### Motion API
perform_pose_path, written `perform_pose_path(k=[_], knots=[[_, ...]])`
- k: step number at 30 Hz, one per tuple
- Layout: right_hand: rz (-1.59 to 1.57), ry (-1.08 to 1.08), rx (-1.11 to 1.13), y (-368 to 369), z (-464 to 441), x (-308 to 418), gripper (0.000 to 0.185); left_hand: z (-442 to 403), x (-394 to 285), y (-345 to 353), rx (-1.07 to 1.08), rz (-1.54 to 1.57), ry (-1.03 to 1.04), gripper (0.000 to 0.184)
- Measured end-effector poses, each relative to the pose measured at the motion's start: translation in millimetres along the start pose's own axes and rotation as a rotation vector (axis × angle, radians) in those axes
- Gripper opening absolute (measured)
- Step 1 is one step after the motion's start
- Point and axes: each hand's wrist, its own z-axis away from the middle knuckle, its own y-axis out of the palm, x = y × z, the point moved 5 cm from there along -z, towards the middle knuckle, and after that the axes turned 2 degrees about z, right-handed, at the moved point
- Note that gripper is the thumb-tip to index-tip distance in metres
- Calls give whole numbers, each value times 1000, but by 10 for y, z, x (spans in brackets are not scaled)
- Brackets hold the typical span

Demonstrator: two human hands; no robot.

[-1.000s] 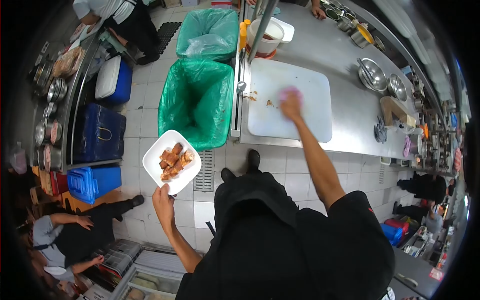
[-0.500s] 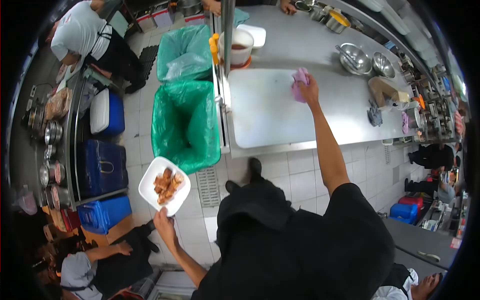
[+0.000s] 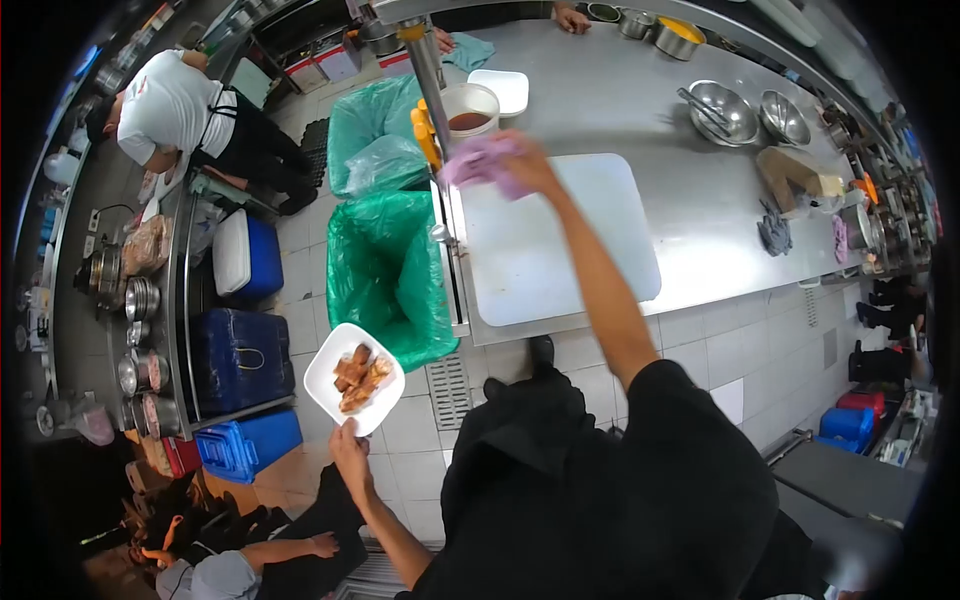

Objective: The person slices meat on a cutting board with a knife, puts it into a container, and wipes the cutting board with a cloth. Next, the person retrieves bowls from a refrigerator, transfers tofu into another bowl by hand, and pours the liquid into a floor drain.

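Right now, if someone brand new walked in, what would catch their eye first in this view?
Probably the two bright green bin liners, one behind the other along the counter's left end. Next, the white dish of browned food pieces, held at its rim by the left hand, and the pink cloth in the right hand, by the white board's far-left corner.

Your left hand [image 3: 349, 453] holds a white dish [image 3: 322, 374], squarish with rounded corners, by its near edge; browned food pieces [image 3: 356, 379] lie heaped in the middle. Your right hand [image 3: 530, 165] grips a crumpled pinkish-purple cloth [image 3: 482, 164] at the far left corner of the white cutting board [image 3: 530, 255]; whether the two touch cannot be told. The board lies flat, a rounded rectangle, apart from your dish.
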Motion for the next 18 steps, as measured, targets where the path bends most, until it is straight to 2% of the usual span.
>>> perform_pose_path(k=[1,2,4,5,7,8,9,10,11,13,14,17,18], knots=[[186,-106,-36,-395,-35,-39,31,3,-11,46,5,19,-11,23],[440,-28,-27,-802,-42,-134,38,6,-4,83,10,43,-24,23],[979,-30,-249,-1338,148,-429,44,9,20,133,16,89,-28,23],[988,-33,-243,-1272,235,-538,44,26,37,154,28,128,-25,23],[1397,465,-432,-1191,514,-696,44,40,39,183,32,114,-50,23],[1282,441,-380,-914,498,-736,38,27,42,209,31,92,-71,23],[1307,-262,-316,-558,357,-1447,34,-22,135,220,30,71,-12,23],[909,90,-121,-28,441,-1478,30,-46,226,159,33,30,33,23],[689,131,160,501,599,-1115,28,-56,185,221,101,123,-6,23],[478,17,120,968,872,-398,29,-119,168,229,112,91,-42,23],[17,322,194,1018,912,-250,31,-152,187,217,103,55,-77,24],[312,-16,0,271,798,-118,41,-175,202,141,96,82,-59,24],[341,238,-113,-101,887,108,45,-170,195,102,80,100,-45,24]])
